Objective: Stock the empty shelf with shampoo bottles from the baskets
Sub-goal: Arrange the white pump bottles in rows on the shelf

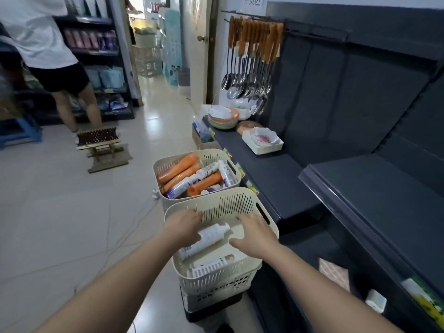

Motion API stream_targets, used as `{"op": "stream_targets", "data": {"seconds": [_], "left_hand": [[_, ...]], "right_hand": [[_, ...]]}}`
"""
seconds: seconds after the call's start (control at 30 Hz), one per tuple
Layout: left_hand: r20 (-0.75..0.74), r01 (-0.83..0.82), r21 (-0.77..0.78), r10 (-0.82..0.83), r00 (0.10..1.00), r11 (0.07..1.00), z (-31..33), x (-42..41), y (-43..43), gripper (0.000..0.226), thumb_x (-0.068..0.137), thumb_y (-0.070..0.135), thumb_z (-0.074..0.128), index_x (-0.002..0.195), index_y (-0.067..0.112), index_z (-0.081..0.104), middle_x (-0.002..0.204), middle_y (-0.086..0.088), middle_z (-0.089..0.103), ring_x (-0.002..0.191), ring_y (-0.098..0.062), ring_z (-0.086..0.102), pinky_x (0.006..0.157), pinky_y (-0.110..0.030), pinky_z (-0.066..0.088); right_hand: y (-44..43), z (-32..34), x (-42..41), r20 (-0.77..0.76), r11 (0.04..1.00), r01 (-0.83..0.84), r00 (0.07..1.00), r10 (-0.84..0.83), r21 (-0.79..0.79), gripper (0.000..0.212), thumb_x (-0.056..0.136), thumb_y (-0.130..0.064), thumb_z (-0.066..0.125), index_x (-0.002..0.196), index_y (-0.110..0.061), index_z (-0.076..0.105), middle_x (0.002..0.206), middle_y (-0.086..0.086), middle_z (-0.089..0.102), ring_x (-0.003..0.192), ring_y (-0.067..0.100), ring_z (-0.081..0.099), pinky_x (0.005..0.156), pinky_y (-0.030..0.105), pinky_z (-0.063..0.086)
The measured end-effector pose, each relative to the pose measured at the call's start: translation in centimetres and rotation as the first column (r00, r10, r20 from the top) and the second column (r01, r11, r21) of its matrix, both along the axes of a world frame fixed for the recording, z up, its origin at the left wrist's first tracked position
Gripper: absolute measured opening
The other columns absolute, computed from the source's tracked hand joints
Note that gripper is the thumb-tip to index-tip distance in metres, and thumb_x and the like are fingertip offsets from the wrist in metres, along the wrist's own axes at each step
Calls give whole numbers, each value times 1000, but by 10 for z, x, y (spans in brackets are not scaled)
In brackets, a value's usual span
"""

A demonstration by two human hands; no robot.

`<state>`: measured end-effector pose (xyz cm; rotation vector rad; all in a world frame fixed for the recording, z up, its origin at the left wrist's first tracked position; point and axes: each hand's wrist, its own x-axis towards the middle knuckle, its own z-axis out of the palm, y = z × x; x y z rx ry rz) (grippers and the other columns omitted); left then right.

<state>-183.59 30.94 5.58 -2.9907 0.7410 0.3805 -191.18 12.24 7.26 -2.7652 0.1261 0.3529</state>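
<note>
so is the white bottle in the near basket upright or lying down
Lying down: the white bottle lies on its side in the near basket, cap toward the far wall, partly hidden by the left hand.
</note>
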Motion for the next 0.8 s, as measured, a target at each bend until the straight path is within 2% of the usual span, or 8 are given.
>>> {"op": "stream_targets", "data": {"seconds": [0.2, 0.33, 0.5, 0.63, 0.67, 0.73, 0.77, 0.8], "left_hand": [[-144, -36, 38, 41, 989, 999, -59, 53, -13, 54, 83, 37, 69, 130, 16, 52, 124, -4, 59, 109, -22, 59, 88, -35, 53], [-217, -42, 70, 56, 975, 997, -94, 81, -23, 42, 84, 34, 68, 120, 16, 54, 117, -5, 60, 105, -24, 59, 77, -33, 47], [-324, -8, 117, 46, 945, 993, -138, 97, -34, 45, 88, 29, 62, 127, 12, 50, 122, -10, 58, 111, -28, 57, 87, -38, 49], [-395, 24, 135, 31, 918, 991, -174, 104, -40, 41, 90, 21, 57, 129, 13, 47, 125, -10, 55, 111, -27, 56, 86, -39, 51], [-409, 27, 130, 29, 912, 991, -184, 106, -41, 42, 90, 18, 56, 131, 13, 46, 126, -10, 54, 112, -28, 56, 87, -40, 52], [-439, 32, 121, 25, 898, 992, -206, 107, -41, 51, 91, 16, 57, 138, 14, 38, 133, -11, 49, 118, -29, 52, 90, -43, 51], [-457, 37, 123, 24, 889, 992, -216, 106, -40, 59, 90, 16, 59, 143, 16, 32, 140, -9, 43, 122, -29, 49, 92, -44, 50], [-472, 44, 129, 22, 881, 991, -225, 105, -39, 68, 90, 16, 61, 147, 19, 24, 146, -7, 37, 127, -28, 44, 93, -45, 49]], "right_hand": [[-11, -51, 57, -136, 999, -5, 991, 12, 51, 59, 88, -38, 64, 140, -21, 44, 139, 6, 50, 131, 27, 42, 105, 40, 41], [-24, -89, 85, -287, 999, -24, 957, 31, 30, 58, 88, -42, 66, 137, -17, 48, 132, 6, 54, 127, 27, 46, 100, 38, 44], [-37, -134, 100, -472, 1000, -16, 881, 21, 14, 56, 89, -40, 63, 137, -14, 50, 134, 8, 54, 123, 27, 50, 98, 39, 46], [-39, -167, 100, -620, 1000, 12, 785, -9, 0, 54, 86, -37, 65, 133, -13, 54, 133, 7, 57, 122, 27, 53, 98, 37, 47], [-40, -174, 101, -654, 1000, 19, 757, -16, -3, 48, 86, -37, 65, 127, -13, 58, 130, 8, 60, 120, 27, 56, 95, 34, 48], [-40, -189, 101, -719, 999, 42, 694, -38, -11, 24, 86, -35, 63, 94, -12, 63, 113, 7, 66, 109, 27, 60, 83, 30, 46], [-39, -196, 101, -750, 998, 68, 660, -50, -6, 23, 86, -35, 62, 76, -15, 55, 101, 6, 65, 104, 26, 61, 81, 30, 45], [-36, -201, 101, -784, 997, 77, 618, -54, -8, 30, 88, -35, 62, 68, -17, 47, 92, 5, 63, 101, 26, 61, 80, 31, 45]]}}
